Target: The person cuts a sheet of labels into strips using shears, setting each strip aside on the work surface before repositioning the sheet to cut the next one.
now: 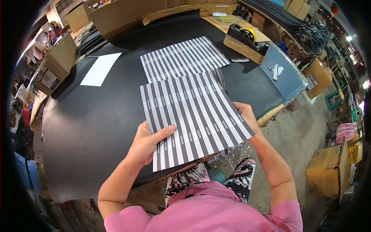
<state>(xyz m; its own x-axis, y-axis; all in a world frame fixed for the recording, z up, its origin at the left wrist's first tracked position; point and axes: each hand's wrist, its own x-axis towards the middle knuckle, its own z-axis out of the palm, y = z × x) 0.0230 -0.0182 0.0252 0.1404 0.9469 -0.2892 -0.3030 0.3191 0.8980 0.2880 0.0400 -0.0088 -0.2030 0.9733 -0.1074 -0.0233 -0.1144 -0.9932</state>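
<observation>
A striped black-and-white sheet [193,120] printed with "GENUINE LEATHER" is held up over the table's near edge. My left hand [148,141] is closed on its left side, thumb lying flat on the face and fingers hidden behind. At the right side, my right hand [246,116] grips the edge, its fingers partly behind the sheet. Beyond the held sheet, another striped sheet [185,56] rests on the black tabletop [92,135], its near edge overlapped in this view.
On the table's left lies a blank white sheet [102,69]. A tape dispenser [245,44] with yellow tape stands at the far right, near a small strip [240,60] and some scraps [275,72]. Cardboard boxes [324,170] stand on the floor to the right.
</observation>
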